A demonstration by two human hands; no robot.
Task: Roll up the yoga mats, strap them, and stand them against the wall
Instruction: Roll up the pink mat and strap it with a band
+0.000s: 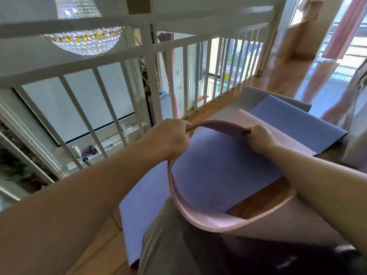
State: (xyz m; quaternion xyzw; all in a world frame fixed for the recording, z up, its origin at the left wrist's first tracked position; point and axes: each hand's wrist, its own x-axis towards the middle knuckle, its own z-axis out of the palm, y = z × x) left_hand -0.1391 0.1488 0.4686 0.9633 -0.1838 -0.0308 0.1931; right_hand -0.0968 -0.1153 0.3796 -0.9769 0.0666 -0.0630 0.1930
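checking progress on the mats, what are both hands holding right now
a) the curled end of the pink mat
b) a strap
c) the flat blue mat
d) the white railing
a: the left hand and the right hand both grip the pink mat at its raised edge, bent into a loop above the blue mat on the floor.

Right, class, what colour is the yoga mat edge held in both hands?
Pale pink: the pale pink foam yoga mat shows best in the head view.
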